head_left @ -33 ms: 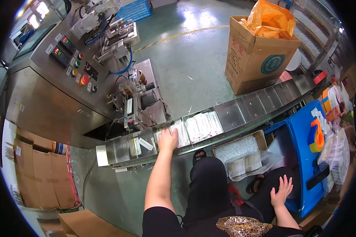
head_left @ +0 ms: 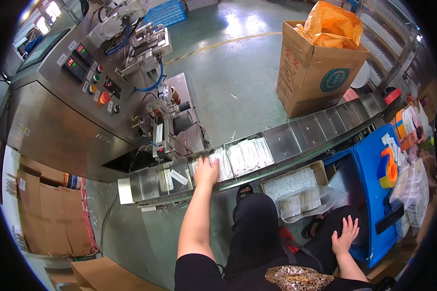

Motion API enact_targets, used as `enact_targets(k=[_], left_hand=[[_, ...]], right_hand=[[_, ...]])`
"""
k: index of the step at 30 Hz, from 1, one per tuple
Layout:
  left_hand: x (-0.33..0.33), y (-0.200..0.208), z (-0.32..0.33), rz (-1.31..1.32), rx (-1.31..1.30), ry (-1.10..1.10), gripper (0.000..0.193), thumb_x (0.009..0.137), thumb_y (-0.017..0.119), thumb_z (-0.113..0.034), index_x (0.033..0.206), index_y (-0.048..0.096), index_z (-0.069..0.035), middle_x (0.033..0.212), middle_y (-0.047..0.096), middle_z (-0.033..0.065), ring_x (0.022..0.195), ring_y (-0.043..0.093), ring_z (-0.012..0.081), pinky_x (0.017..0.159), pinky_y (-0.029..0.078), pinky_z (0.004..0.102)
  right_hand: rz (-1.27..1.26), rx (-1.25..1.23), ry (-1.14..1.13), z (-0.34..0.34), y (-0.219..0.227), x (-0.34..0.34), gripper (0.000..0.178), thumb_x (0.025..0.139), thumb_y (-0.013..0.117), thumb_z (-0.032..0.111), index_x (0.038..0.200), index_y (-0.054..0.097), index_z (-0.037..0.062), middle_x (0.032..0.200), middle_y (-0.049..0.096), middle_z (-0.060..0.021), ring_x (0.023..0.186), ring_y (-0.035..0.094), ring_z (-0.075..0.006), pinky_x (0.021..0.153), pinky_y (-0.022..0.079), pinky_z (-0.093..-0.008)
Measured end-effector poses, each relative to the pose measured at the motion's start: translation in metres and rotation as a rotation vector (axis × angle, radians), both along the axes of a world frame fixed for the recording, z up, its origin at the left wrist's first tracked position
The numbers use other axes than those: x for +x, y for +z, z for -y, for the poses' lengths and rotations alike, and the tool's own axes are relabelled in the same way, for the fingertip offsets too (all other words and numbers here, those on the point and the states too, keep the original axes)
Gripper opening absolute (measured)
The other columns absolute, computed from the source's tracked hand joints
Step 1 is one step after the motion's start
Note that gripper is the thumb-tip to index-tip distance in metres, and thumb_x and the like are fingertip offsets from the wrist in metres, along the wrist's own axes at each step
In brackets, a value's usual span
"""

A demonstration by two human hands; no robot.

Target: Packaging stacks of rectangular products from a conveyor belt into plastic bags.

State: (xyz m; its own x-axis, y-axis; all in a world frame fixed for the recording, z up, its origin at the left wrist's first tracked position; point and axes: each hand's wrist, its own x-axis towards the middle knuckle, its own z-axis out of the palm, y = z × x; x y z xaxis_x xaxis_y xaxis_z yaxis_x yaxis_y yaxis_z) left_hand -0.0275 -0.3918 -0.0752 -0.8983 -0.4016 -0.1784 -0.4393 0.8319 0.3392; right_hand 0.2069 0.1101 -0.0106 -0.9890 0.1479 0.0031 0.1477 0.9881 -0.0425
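My left hand [head_left: 206, 172] reaches into a compartment of the metal conveyor, back of the hand up. Its fingers look somewhat apart and rest at the left edge of a pile of slim white packets [head_left: 223, 165]; the fingertips are partly hidden. The compartment to the right holds a fuller heap of the same white packets [head_left: 250, 155]. In a compartment to the left, a few loose packets [head_left: 179, 176] lie askew. My right hand [head_left: 345, 236] lies on my right thigh, fingers spread, holding nothing.
The steel conveyor [head_left: 282, 140] runs across in front of me, beside a machine [head_left: 58, 121] with a control panel. A tall carton [head_left: 303, 72] with an orange bag stands behind it. Below sits a box of shredded white material [head_left: 296, 182]; at right are a blue bin [head_left: 374, 194] and a tape dispenser [head_left: 387, 167].
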Motion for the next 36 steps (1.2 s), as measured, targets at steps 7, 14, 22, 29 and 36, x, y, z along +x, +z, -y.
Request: enact_targets(k=[7, 14, 22, 29, 36], left_hand=[[0.050, 0.005, 0.001, -0.530, -0.060, -0.079, 0.039, 0.083, 0.055, -0.031, 0.112, 0.055, -0.006, 0.127, 0.044, 0.0182, 0.110, 0.045, 0.0365, 0.094, 0.037, 0.0425], [0.083, 0.021, 0.021, -0.554, 0.112, -0.055, 0.034, 0.082, 0.056, -0.021, 0.109, 0.055, -0.001, 0.114, 0.055, 0.0158, 0.106, 0.050, 0.0334, 0.093, 0.038, 0.0384], [0.069, 0.002, -0.016, -0.195, -0.104, -0.341, 0.065, 0.083, 0.051, -0.044, 0.132, 0.038, -0.004, 0.142, 0.029, 0.0126, 0.133, 0.022, 0.0306, 0.104, 0.015, 0.0561], [0.040, 0.012, -0.018, -0.001, -0.076, -0.112, 0.070, 0.084, 0.044, -0.050, 0.134, 0.033, -0.001, 0.141, 0.029, 0.0159, 0.131, 0.026, 0.0323, 0.105, 0.014, 0.0545], [0.058, 0.025, -0.062, -0.277, 0.012, -0.374, 0.064, 0.083, 0.053, -0.043, 0.132, 0.038, -0.005, 0.140, 0.030, 0.0165, 0.129, 0.027, 0.0362, 0.103, 0.018, 0.0558]], right_hand=[[0.032, -0.018, -0.021, 0.007, 0.001, -0.002, 0.063, 0.068, 0.058, 0.017, 0.128, 0.040, 0.0096, 0.140, 0.031, -0.0111, 0.134, 0.015, -0.0370, 0.105, 0.009, -0.0544], [0.030, 0.004, -0.020, 0.005, 0.004, -0.003, 0.061, 0.068, 0.058, 0.017, 0.127, 0.041, 0.0102, 0.140, 0.031, -0.0109, 0.134, 0.016, -0.0370, 0.105, 0.010, -0.0549], [0.037, -0.009, -0.019, 0.012, 0.002, -0.006, 0.060, 0.068, 0.060, 0.018, 0.124, 0.043, 0.0110, 0.141, 0.030, -0.0102, 0.134, 0.015, -0.0371, 0.105, 0.010, -0.0555], [0.021, -0.010, -0.023, 0.009, 0.004, -0.002, 0.058, 0.067, 0.060, 0.016, 0.123, 0.044, 0.0111, 0.140, 0.030, -0.0105, 0.133, 0.016, -0.0373, 0.105, 0.010, -0.0558], [0.023, -0.033, -0.028, 0.009, 0.007, -0.004, 0.055, 0.068, 0.060, 0.018, 0.121, 0.046, 0.0105, 0.140, 0.031, -0.0109, 0.133, 0.016, -0.0371, 0.105, 0.010, -0.0554]])
